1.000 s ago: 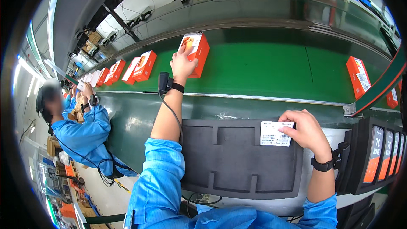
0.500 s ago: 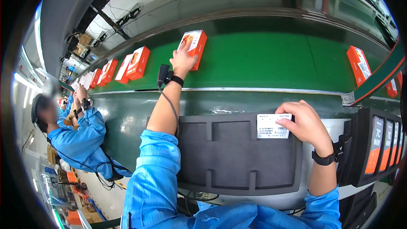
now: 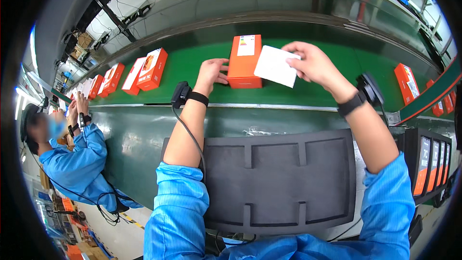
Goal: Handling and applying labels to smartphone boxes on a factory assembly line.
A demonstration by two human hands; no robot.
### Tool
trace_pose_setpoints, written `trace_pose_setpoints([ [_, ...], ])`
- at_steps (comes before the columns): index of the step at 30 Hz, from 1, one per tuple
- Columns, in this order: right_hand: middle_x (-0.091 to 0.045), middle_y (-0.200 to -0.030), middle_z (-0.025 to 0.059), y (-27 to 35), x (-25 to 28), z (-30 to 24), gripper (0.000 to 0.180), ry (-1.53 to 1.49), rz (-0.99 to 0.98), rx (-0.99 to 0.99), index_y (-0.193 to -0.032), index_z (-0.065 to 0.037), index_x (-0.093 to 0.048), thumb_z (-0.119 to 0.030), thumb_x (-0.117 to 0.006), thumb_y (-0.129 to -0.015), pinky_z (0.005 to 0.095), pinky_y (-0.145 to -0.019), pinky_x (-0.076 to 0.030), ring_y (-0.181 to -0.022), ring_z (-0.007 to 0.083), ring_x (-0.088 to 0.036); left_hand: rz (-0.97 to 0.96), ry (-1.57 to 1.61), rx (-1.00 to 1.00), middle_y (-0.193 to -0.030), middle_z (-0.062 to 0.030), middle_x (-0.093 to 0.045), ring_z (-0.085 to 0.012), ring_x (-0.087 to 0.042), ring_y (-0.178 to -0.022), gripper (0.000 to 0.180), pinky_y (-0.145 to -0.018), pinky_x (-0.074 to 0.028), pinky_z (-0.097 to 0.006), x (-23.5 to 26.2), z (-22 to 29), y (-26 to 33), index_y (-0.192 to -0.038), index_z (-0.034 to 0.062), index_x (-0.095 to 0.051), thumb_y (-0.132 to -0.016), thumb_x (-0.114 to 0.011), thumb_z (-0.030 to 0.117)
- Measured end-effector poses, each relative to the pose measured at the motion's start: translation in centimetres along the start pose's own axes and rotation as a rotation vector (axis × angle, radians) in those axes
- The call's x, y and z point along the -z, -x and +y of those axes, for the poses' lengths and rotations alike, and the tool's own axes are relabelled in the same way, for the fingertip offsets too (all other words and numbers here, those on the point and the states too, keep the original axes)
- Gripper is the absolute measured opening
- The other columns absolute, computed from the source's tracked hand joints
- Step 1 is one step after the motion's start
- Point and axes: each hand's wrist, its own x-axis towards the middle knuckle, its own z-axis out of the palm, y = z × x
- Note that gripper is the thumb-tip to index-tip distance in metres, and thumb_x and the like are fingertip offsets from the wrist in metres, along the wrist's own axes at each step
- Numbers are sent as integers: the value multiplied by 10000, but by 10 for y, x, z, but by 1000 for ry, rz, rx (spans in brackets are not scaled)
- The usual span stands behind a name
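Observation:
On the green conveyor belt stands an orange box with a white sticker on its upper face. Along its left side is my left hand, open, fingers stretched against the box. Close to the box's right edge, my right hand pinches a flat white label between thumb and fingers. The label is tilted, its plain side showing. Below, nearer to me, lies a black tray with shallow recesses.
More orange boxes stand along the belt on the left, others at the far right behind a green post. A black rack holding several phone-like slabs is right of the tray. A co-worker in blue works at the left.
My right hand has carried the label from the tray up to the box. The box has been turned and shifted right; my left hand has moved from its top to its left side.

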Motion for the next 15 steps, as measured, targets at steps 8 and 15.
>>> trace_pose_setpoints([
  [8, -623, -953, 62, -112, -49, 42, 361, 192, -114, 76, -1212, -67, -592, -203, -654, -884, 276, -618, -488, -699, 129, -603, 11, -123, -83, -939, -121, -701, -131, -612, -562, 361, -517, -525, -255, 14, -17, -16, -1227, -25, -584, -974, -431, 182],
  [15, -533, -1276, 161, -92, -15, -6, 514, 863, 152, 347, -1272, -135, -560, -416, -662, -853, 407, -970, -459, -1174, 333, -544, 202, -279, -376, -774, -74, -713, -104, -592, -502, 285, -482, -501, -264, 22, -16, -9, -1087, 17, -676, -934, -462, 125],
])
